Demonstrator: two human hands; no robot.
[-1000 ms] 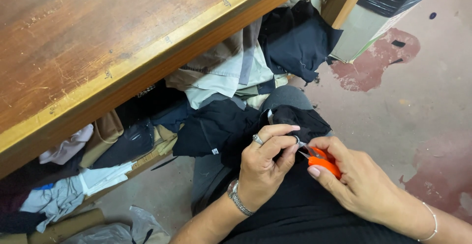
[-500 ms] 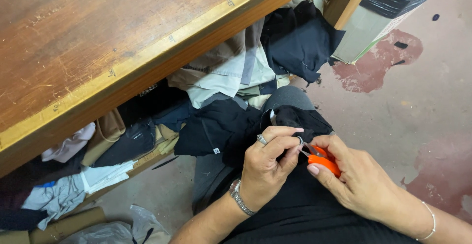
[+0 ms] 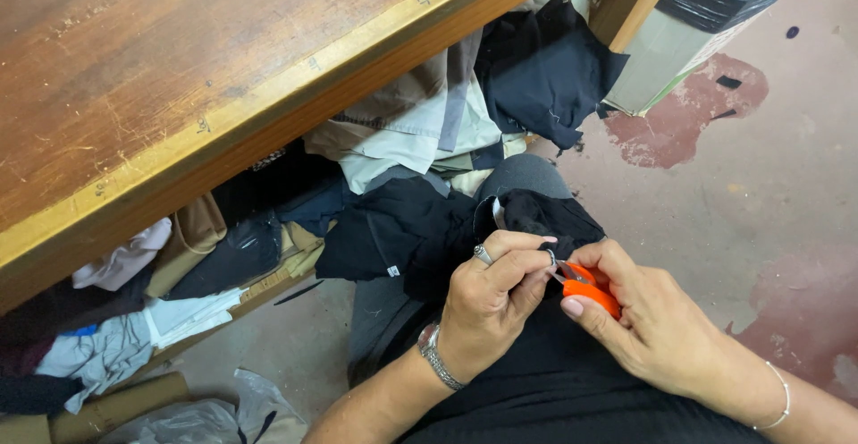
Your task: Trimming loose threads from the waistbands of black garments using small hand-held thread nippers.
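Our left hand (image 3: 487, 305) pinches the black cloth (image 3: 536, 216) while our right (image 3: 648, 323) grips orange snips (image 3: 590, 287) (blades near fingertips), so a slip could nick us

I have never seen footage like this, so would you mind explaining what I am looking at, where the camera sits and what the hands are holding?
There is no machine here: a person works with two bare hands, filmed by a single camera worn on their head and looking down at their lap. The left hand, with a ring and a metal wristband, pinches a piece of black fabric between its fingertips. The right hand, with a thin bracelet, holds a small orange-handled cutter whose tip meets the fabric by the left fingers. Above them runs a worn wooden table; what shows of its top is scuffed wood. Under it, a pile of folded clothes in black, beige and white sits on a low shelf. To the right is a grey floor with reddish patches.
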